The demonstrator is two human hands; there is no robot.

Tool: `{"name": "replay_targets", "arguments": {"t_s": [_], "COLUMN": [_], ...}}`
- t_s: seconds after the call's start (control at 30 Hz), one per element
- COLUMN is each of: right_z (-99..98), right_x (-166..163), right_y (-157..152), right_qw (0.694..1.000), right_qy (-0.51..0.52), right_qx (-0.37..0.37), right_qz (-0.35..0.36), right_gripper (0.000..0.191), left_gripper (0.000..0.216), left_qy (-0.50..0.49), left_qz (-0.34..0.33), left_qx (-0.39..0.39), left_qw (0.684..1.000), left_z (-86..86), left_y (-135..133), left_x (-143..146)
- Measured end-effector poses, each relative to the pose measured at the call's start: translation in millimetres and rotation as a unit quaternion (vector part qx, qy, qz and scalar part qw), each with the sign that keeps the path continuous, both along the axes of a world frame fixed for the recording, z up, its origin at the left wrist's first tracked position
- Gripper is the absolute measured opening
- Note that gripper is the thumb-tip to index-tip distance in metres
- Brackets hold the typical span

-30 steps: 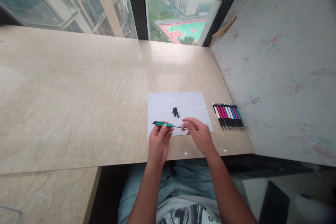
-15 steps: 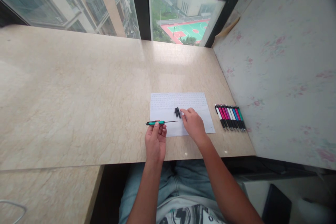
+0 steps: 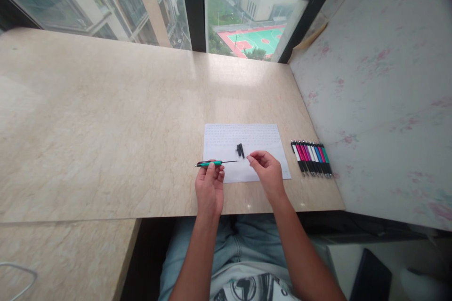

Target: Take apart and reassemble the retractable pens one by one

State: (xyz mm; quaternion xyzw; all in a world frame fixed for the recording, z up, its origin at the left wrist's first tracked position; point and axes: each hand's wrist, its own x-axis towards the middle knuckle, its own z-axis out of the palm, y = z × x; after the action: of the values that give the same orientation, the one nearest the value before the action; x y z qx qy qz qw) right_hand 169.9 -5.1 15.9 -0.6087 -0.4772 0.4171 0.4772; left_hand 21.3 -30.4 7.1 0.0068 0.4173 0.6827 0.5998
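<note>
My left hand grips the green barrel of a pen between thumb and fingers. The pen lies level, its black clip end to the left, and a thin dark refill sticks out of its right end. My right hand hovers over the sheet of paper with thumb and forefinger pinched together. Whatever is in that pinch is too small to make out. Just left of those fingertips, small black pen parts rest on the paper, side by side.
A row of several pens in white, pink, purple, blue and green lies right of the paper, close to the papered wall. The marble-patterned tabletop stretches left and back to the windows. A white cable lies at lower left.
My right hand has moved slightly right and toward me, away from the black parts, and its thumb and forefinger are now pinched. My left hand still holds the pen in nearly the same place.
</note>
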Motion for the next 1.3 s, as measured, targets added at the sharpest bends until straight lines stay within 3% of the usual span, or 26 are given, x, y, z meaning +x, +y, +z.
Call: {"name": "replay_targets", "arguments": {"t_s": [0.4, 0.83, 0.93, 1.03, 1.3], "right_z": [12.3, 3.8, 0.8, -3.7, -14.0], "right_x": [-15, -23, -23, -18, -3], "right_y": [-10, -13, -13, -11, 7], "right_qw": [0.994, 0.996, 0.995, 0.998, 0.97], "right_qy": [0.11, 0.088, 0.077, 0.027, -0.231], "right_qx": [-0.011, -0.002, 0.004, 0.008, 0.066], "right_qz": [-0.007, 0.029, 0.062, 0.063, 0.02], "right_gripper": [0.014, 0.013, 0.024, 0.035, 0.02], "left_gripper": [0.021, 0.021, 0.021, 0.021, 0.02], "left_qy": [-0.002, -0.007, -0.01, -0.009, -0.009], "left_qz": [0.002, -0.029, -0.029, -0.019, -0.008], "left_qx": [-0.002, 0.001, 0.003, 0.002, 0.0], "left_qw": [1.0, 1.0, 1.0, 1.0, 1.0], "left_z": [-0.8, -0.8, 0.1, -0.7, -1.9], "left_y": [1, -1, -1, -1, 0], "left_x": [0, 4, 5, 3, 0]}}
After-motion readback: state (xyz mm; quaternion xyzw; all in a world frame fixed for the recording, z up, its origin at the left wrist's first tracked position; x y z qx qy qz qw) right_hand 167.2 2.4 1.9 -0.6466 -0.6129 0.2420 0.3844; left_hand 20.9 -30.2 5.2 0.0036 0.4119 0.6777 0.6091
